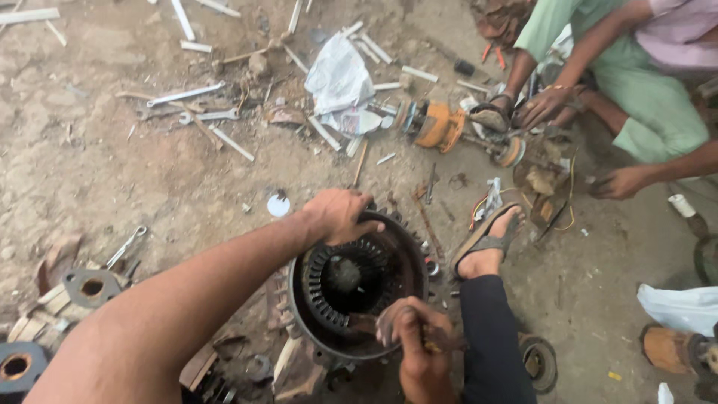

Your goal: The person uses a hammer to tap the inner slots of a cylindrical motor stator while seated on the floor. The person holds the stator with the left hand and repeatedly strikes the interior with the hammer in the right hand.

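A round dark motor housing with a ring of slotted stator teeth stands on the dirt floor in front of me. My left hand grips its far rim from above. At the near rim, my right hand is closed around a small dark tool whose tip is hidden; it rests against the stator's edge. My foot in a sandal lies just right of the housing.
Wrenches, metal strips and crumpled paper litter the ground beyond. An orange motor part lies near another person sitting at the upper right. Metal flanges sit at the left, a disc at the right.
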